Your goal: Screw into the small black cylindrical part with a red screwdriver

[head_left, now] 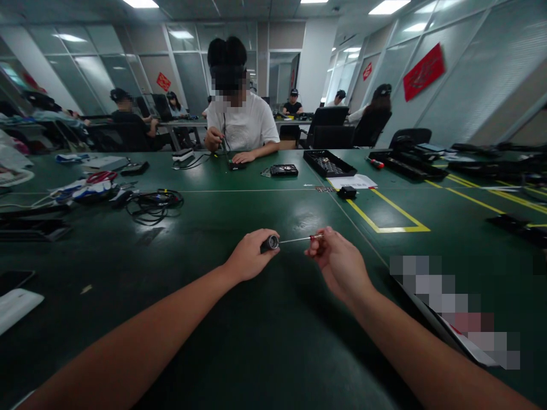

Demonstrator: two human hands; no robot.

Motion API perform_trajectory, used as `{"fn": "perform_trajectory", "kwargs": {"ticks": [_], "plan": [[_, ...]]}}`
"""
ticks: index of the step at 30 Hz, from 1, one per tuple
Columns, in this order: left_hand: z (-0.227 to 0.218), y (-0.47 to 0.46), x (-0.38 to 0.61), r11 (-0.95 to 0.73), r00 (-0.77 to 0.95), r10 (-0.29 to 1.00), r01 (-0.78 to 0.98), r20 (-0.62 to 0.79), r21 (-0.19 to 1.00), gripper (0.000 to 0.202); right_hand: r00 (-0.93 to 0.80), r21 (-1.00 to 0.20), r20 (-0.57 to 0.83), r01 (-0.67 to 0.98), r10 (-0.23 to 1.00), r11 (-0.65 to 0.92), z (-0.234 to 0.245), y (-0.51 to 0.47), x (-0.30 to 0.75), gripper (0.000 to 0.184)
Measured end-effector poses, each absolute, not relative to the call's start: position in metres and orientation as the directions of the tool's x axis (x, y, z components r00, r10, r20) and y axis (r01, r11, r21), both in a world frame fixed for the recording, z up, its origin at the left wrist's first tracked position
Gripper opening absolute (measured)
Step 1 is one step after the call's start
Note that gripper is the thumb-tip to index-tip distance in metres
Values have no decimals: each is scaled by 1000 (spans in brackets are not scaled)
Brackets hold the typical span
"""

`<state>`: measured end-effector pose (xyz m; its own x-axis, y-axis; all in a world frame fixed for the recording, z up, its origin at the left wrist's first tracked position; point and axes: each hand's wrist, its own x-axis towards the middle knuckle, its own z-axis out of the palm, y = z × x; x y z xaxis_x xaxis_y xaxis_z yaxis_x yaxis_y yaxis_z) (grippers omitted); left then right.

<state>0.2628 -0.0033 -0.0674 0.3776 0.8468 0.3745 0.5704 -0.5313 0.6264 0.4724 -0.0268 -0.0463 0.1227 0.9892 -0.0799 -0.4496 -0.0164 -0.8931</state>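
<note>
My left hand (250,256) is closed around a small dark cylinder (270,242), whose round end with a grey ring faces me. In my right hand (342,259) is a screwdriver (316,236) with a reddish handle, pinched between thumb and fingers. The thin metal shaft points left, and its tip reaches the cylinder's right side; whether it touches or only overlaps it, I cannot tell. Both hands are held over the green table (265,341). My fingers hide most of the cylinder's body and part of the screwdriver handle.
A coil of black cable (156,205) lies to the left. Ahead are a black tray (329,164), a small black block (346,192) and yellow tape (401,229). A person in a white shirt (243,122) works across the table. Papers (453,307) lie at right.
</note>
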Motion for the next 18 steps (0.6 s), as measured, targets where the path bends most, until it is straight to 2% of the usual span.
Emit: {"fn": "perform_trajectory", "kwargs": {"ticks": [3,7,18], "plan": [[-69,-2,262,-513,371,858,569,356,643,21,215,-937,80,-317,973,147,-47,-29,472,29],[-70,-4,264,-515,381,856,562,349,648,21,197,-966,209,-114,958,234,-51,-31,471,32],[-72,-6,265,-520,389,851,534,352,667,23,108,-958,283,89,953,274,-47,-38,469,29]]}}
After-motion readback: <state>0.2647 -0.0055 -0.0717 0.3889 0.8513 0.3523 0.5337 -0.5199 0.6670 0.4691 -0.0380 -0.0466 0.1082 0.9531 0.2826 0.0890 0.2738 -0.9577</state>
